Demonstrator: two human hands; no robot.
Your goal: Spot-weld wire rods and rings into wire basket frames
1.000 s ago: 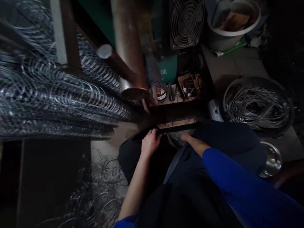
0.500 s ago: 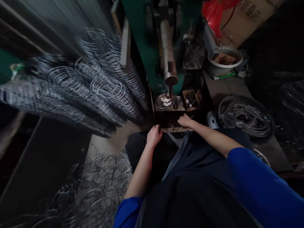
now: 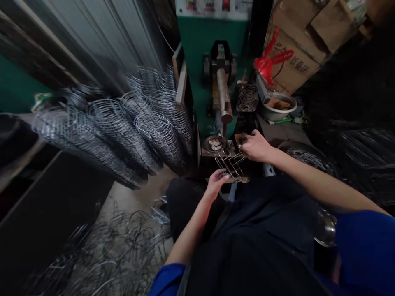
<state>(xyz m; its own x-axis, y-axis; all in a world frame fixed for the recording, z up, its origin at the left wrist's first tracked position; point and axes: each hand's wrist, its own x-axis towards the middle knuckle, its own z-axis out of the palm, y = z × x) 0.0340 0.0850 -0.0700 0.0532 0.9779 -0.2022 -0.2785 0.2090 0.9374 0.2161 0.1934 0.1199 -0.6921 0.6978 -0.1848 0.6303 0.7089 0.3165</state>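
A small metal wire rack (image 3: 231, 163) with several thin parallel bars lies in front of me, below the machine. My left hand (image 3: 217, 183) is closed at its near left corner, thumb and fingers on the wire. My right hand (image 3: 256, 146) is bent over a small brown box (image 3: 237, 140), just above the rack's right end. Its fingers are curled together, and what they hold, if anything, is hidden. Just beyond the rack is a round metal dish (image 3: 210, 144) with whitish pieces in it, under the machine's cylindrical arm (image 3: 222, 92).
Tall stacks of wire rings (image 3: 157, 131) lean at the left. Loose wire (image 3: 123, 242) covers the floor. To the right are a fan (image 3: 247, 98), a grey bowl (image 3: 279, 109), a basin of wires (image 3: 308, 155) and a cardboard box (image 3: 290, 61) with a red bag (image 3: 268, 61).
The wire rack now shows plainly between my hands. My right hand has moved forward to the small box, and my left hand has shifted right to the rack's corner. The view has tilted up.
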